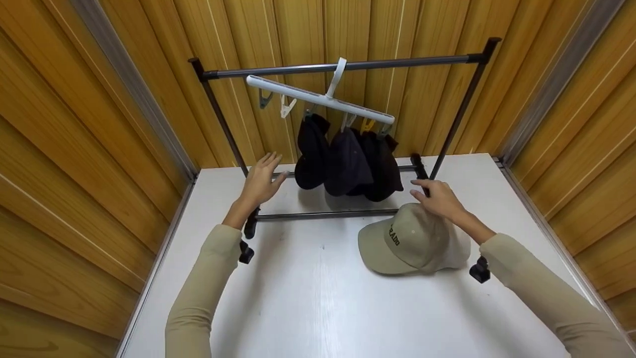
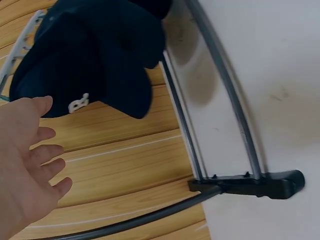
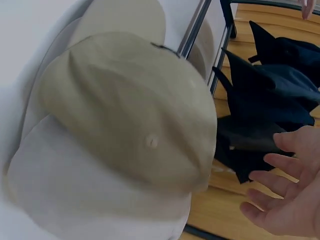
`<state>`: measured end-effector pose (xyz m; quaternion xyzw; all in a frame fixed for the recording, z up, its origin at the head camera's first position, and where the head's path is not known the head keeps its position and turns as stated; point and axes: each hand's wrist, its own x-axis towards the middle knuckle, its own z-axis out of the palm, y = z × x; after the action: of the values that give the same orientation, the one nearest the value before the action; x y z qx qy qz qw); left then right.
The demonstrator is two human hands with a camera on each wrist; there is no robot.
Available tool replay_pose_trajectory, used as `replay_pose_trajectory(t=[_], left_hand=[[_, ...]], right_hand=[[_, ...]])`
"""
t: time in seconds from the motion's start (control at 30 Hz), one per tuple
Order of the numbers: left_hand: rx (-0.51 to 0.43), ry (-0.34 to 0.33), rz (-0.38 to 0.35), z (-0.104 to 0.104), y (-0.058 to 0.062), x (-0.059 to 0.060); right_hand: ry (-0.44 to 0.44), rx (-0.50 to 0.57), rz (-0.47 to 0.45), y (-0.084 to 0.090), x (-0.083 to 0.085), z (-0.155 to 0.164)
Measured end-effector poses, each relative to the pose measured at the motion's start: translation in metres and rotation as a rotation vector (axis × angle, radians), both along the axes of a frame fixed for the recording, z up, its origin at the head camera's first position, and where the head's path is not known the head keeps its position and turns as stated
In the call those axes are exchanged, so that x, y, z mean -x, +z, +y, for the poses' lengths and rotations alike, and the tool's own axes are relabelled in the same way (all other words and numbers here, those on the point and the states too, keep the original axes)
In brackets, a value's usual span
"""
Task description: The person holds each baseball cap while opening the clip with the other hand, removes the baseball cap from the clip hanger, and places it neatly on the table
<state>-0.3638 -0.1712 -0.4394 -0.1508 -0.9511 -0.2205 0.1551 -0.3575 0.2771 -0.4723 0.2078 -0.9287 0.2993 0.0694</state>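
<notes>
— On the white surface (image 1: 318,298) stands a small garment rack (image 1: 343,64); what hangs there?
— Three dark caps (image 1: 348,161) clipped to a white peg hanger (image 1: 318,97).
— And the hands?
— Left hand (image 1: 261,181), fingers spread, hovers left of them, touching nothing. Right hand (image 1: 439,199), fingers loosely extended, rests on the beige cap (image 1: 412,241) lying near right.

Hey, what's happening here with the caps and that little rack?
A person stands at a white table with a small clothes rack. Three dark caps hang clipped to a white peg hanger. The left hand hovers open near them; the right hand is open above a beige cap lying on the table.
</notes>
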Motion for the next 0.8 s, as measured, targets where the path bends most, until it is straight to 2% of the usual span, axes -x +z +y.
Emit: replay_pose_trajectory(t=[0.3, 0.5, 0.6, 0.8], left_hand=[[-0.04, 0.027, 0.021, 0.029, 0.029, 0.015], [-0.095, 0.02, 0.057, 0.062, 0.047, 0.035], [-0.178, 0.005, 0.038, 0.073, 0.052, 0.044], [-0.431, -0.03, -0.036, 0.081, 0.056, 0.053]], right_hand=[[0.064, 0.058, -0.025, 0.004, 0.009, -0.052], [0.075, 0.168, -0.002, 0.005, 0.013, -0.084], [0.064, 0.208, 0.026, 0.002, 0.012, -0.101], [0.065, 0.255, 0.152, -0.005, 0.006, -0.13]])
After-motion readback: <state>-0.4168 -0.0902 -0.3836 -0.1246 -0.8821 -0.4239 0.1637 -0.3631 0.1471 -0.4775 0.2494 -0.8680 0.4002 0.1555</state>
